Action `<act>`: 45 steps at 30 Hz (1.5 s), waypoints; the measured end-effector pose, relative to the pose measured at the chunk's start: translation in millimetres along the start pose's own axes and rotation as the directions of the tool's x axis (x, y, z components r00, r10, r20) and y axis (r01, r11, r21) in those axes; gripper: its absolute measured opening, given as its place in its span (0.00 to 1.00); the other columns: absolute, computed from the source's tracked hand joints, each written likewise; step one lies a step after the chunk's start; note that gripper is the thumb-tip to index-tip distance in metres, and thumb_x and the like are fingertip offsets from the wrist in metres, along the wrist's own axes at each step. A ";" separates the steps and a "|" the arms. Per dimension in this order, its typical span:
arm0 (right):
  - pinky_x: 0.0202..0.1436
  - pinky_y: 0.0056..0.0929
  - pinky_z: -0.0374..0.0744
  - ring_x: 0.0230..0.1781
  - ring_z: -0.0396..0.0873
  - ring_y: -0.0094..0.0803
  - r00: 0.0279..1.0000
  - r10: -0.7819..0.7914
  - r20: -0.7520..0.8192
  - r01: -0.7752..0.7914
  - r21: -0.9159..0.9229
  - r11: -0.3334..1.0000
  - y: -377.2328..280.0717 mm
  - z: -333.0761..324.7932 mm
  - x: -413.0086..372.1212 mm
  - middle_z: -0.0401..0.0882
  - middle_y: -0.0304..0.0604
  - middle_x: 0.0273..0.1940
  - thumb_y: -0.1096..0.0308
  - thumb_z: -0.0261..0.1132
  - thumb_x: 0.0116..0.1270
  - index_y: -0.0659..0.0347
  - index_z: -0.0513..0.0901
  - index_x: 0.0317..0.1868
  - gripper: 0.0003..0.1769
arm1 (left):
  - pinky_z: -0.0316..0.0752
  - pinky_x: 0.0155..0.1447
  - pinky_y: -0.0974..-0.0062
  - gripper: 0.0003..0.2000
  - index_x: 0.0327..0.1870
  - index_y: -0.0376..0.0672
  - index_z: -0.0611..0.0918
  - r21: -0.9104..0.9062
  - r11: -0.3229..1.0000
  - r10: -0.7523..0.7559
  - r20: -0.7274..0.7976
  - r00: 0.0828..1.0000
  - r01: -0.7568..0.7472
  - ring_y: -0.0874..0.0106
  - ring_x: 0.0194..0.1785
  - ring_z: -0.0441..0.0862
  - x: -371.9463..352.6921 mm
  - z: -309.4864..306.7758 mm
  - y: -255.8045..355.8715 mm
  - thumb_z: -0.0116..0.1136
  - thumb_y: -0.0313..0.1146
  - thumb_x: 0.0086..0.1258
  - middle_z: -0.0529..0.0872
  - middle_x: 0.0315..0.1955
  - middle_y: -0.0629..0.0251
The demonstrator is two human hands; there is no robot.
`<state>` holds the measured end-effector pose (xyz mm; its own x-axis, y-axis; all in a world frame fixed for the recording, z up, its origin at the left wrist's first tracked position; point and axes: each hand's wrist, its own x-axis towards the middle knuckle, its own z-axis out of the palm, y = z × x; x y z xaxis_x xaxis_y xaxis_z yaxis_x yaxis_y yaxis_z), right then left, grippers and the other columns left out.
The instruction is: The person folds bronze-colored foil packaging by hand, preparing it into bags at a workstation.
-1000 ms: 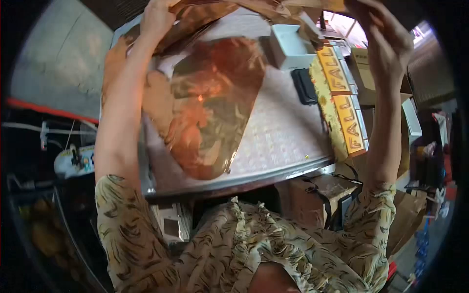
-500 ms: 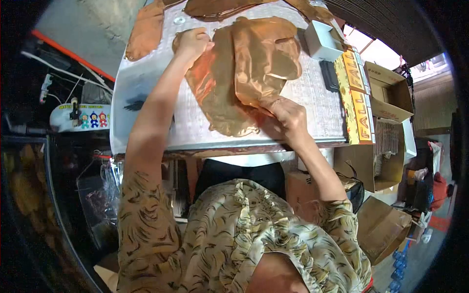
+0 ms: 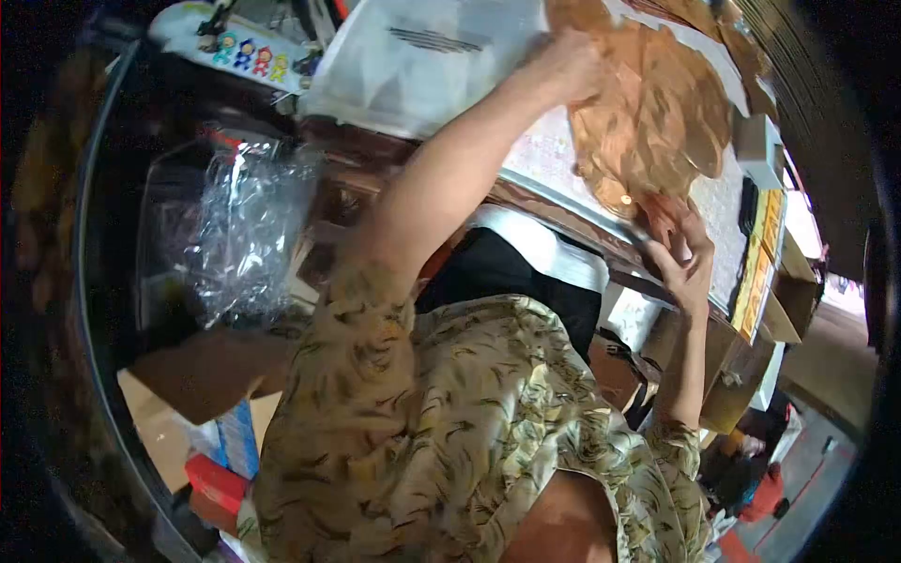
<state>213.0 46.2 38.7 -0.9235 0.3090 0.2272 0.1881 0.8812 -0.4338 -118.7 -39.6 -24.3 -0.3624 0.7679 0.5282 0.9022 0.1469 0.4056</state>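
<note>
A flat, crinkled copper-coloured foil balloon (image 3: 648, 108) lies on the white-topped table (image 3: 540, 159). My left hand (image 3: 572, 70) is over its upper left edge, smeared by motion, so its fingers cannot be made out. At the balloon's lower edge, near the front of the table, my right hand (image 3: 693, 258) has thumb and curled fingers around a reddish part of the foil. More copper foil (image 3: 577, 14) lies at the far side, partly cut off by the frame.
To the right on the table are a small white box (image 3: 758, 150), a dark flat object (image 3: 748, 206) and yellow "FALL" lettering (image 3: 755, 267). Dark thin strips (image 3: 436, 40) lie at the left. Clear plastic bags (image 3: 249, 235) hang below left; cardboard boxes (image 3: 788, 300) stand right.
The view has swung left, so the table now sits higher and further right. The foil's folded flap looks spread differently, and my right hand's fingers have shifted at its lower edge.
</note>
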 end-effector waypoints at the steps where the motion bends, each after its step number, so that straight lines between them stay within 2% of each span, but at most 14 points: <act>1: 0.78 0.47 0.66 0.70 0.77 0.45 0.999 0.013 0.047 -0.021 0.183 0.983 9.5 -4.9 -0.6 0.82 0.53 0.65 0.48 0.70 0.68 0.66 0.82 0.65 0.34 | 0.82 0.48 0.53 0.09 0.30 0.42 0.88 -0.017 1.000 0.027 0.133 0.991 -0.025 0.48 0.42 0.87 3.3 -9.9 0.0 0.59 0.35 0.66 0.89 0.32 0.51; 3: 0.81 0.47 0.61 0.78 0.68 0.43 0.990 0.086 0.111 -0.123 0.388 0.913 21.6 -17.9 3.0 0.74 0.51 0.73 0.29 0.60 0.68 0.65 0.74 0.74 0.50 | 0.82 0.49 0.57 0.09 0.37 0.41 0.90 0.023 1.000 -0.005 0.148 0.989 0.002 0.49 0.42 0.88 8.9 -13.4 -3.7 0.60 0.33 0.67 0.90 0.39 0.50; 5: 0.82 0.41 0.61 0.79 0.66 0.42 0.985 0.171 -0.022 -0.150 0.385 0.911 10.5 -21.6 27.2 0.74 0.53 0.73 0.48 0.60 0.77 0.65 0.72 0.76 0.37 | 0.82 0.49 0.59 0.09 0.41 0.39 0.90 -0.059 0.998 -0.027 0.051 0.998 0.030 0.50 0.42 0.88 9.2 -16.0 -8.6 0.60 0.30 0.69 0.90 0.39 0.51; 8: 0.82 0.42 0.61 0.81 0.62 0.48 0.978 0.096 -0.185 -0.084 0.074 0.994 36.6 -3.0 65.9 0.68 0.53 0.77 0.59 0.58 0.81 0.56 0.72 0.77 0.27 | 0.81 0.53 0.61 0.09 0.46 0.36 0.88 -0.099 0.995 -0.030 -0.007 1.000 0.029 0.53 0.47 0.88 10.2 -25.9 -0.6 0.60 0.28 0.71 0.90 0.42 0.51; 9: 0.83 0.42 0.60 0.82 0.61 0.44 0.980 0.066 -0.187 -0.102 -0.190 0.977 47.2 6.5 75.1 0.65 0.50 0.79 0.61 0.55 0.83 0.55 0.69 0.78 0.27 | 0.81 0.53 0.61 0.09 0.46 0.36 0.88 -0.107 0.994 -0.013 -0.013 1.000 0.011 0.53 0.47 0.88 9.6 -21.3 -1.0 0.60 0.28 0.71 0.90 0.42 0.51; 14: 0.83 0.51 0.54 0.83 0.56 0.50 0.988 0.045 -0.149 -0.113 -0.489 0.865 91.2 43.9 108.8 0.61 0.47 0.81 0.56 0.51 0.84 0.52 0.66 0.80 0.28 | 0.80 0.58 0.61 0.10 0.48 0.36 0.88 -0.223 0.961 0.164 -0.014 0.986 -0.163 0.53 0.51 0.86 5.0 -11.3 5.5 0.61 0.27 0.70 0.90 0.49 0.53; 25: 0.84 0.55 0.50 0.84 0.54 0.47 0.976 0.206 -0.063 -0.209 -0.517 0.830 72.0 62.1 123.4 0.60 0.42 0.82 0.51 0.46 0.85 0.48 0.62 0.82 0.30 | 0.79 0.61 0.63 0.12 0.51 0.35 0.88 -0.249 0.967 0.118 0.223 0.968 -0.060 0.55 0.55 0.85 1.7 -8.6 16.5 0.65 0.29 0.70 0.89 0.53 0.55; 28: 0.84 0.55 0.52 0.83 0.55 0.47 0.980 0.181 -0.083 -0.198 -0.517 0.833 65.2 70.5 129.8 0.61 0.44 0.81 0.50 0.46 0.85 0.50 0.64 0.81 0.30 | 0.78 0.52 0.58 0.05 0.32 0.38 0.85 -0.323 0.937 0.159 0.060 0.985 -0.132 0.53 0.44 0.83 1.1 -5.0 17.4 0.63 0.28 0.69 0.87 0.35 0.59; 31: 0.84 0.55 0.53 0.82 0.57 0.47 0.983 0.161 -0.089 -0.184 -0.501 0.845 53.8 75.0 135.1 0.62 0.47 0.80 0.51 0.46 0.85 0.55 0.65 0.80 0.30 | 0.79 0.55 0.59 0.05 0.38 0.38 0.88 -0.324 0.942 0.110 0.054 0.992 -0.087 0.53 0.47 0.84 0.5 -6.1 17.1 0.64 0.29 0.70 0.89 0.39 0.59; 33: 0.84 0.55 0.53 0.83 0.56 0.47 0.982 0.172 -0.079 -0.189 -0.494 0.849 47.5 76.6 138.2 0.63 0.49 0.80 0.52 0.47 0.84 0.57 0.65 0.79 0.30 | 0.79 0.61 0.64 0.12 0.51 0.35 0.88 -0.283 0.959 0.087 0.198 0.976 -0.028 0.54 0.55 0.85 1.5 -8.4 15.7 0.67 0.29 0.69 0.89 0.54 0.57; 39: 0.83 0.53 0.55 0.82 0.59 0.50 0.984 0.115 -0.133 -0.164 -0.458 0.874 45.0 86.9 137.4 0.65 0.49 0.79 0.51 0.47 0.84 0.59 0.67 0.78 0.30 | 0.79 0.58 0.59 0.11 0.49 0.39 0.88 -0.344 0.939 0.055 0.102 0.993 -0.017 0.53 0.52 0.85 0.4 0.1 10.9 0.67 0.32 0.68 0.89 0.46 0.55; 43: 0.83 0.51 0.57 0.81 0.59 0.47 0.984 0.100 -0.147 -0.156 -0.450 0.879 42.7 83.6 134.8 0.65 0.49 0.79 0.50 0.49 0.84 0.59 0.68 0.77 0.30 | 0.83 0.51 0.69 0.16 0.62 0.43 0.82 -0.379 0.924 0.014 0.173 0.985 0.053 0.63 0.46 0.89 1.7 -11.4 21.9 0.63 0.31 0.75 0.90 0.44 0.57; 44: 0.82 0.52 0.57 0.82 0.59 0.46 0.985 0.094 -0.145 -0.150 -0.445 0.883 42.6 82.7 134.2 0.65 0.49 0.79 0.51 0.50 0.84 0.59 0.69 0.77 0.30 | 0.82 0.53 0.69 0.16 0.60 0.44 0.85 -0.370 0.874 -0.139 0.430 0.892 0.315 0.63 0.48 0.88 5.5 -18.4 25.6 0.66 0.34 0.73 0.89 0.45 0.57; 45: 0.82 0.52 0.57 0.82 0.59 0.46 0.986 0.092 -0.139 -0.145 -0.443 0.885 43.7 83.2 133.8 0.65 0.49 0.79 0.51 0.50 0.84 0.59 0.69 0.77 0.30 | 0.82 0.53 0.69 0.16 0.60 0.44 0.85 -0.368 0.872 -0.146 0.431 0.890 0.321 0.63 0.48 0.88 4.2 -16.2 24.6 0.66 0.34 0.73 0.89 0.45 0.57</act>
<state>69.8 96.3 -22.4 -0.8469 0.4355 0.3052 0.4485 0.8933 -0.0304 -101.8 -42.9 -0.1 -0.3535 0.9311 0.0895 0.5846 0.1452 0.7982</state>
